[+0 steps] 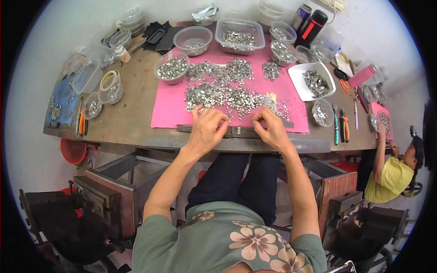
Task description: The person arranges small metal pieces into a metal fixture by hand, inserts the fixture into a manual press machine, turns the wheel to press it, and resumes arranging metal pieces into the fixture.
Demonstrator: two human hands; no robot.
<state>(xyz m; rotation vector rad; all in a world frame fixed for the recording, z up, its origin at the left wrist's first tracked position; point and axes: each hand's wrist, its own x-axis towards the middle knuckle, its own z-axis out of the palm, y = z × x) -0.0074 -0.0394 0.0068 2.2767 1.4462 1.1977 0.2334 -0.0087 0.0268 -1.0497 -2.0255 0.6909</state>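
Observation:
My left hand (209, 128) hovers at the near edge of the pink mat (165, 111), its thumb and forefinger drawn together and another finger raised by the pile. Across a small gap, my right hand (273, 128) has its thumb and forefinger pinched; anything in either pinch is too small to make out. Between them lies a dark metal bar (236, 132) along the table's front edge, with a row of small pieces or notches in its middle. Just beyond my hands, small shiny metal parts (205, 94) are spread in several heaps on the mat.
Plastic tubs of metal parts, including a rectangular tub (240, 48), line the back. A white tray (306, 93) stands right, near orange-handled pliers (346, 129) and a green pen (336, 127). A blue mat (61, 102) lies far left. A person in yellow (389, 179) works at right.

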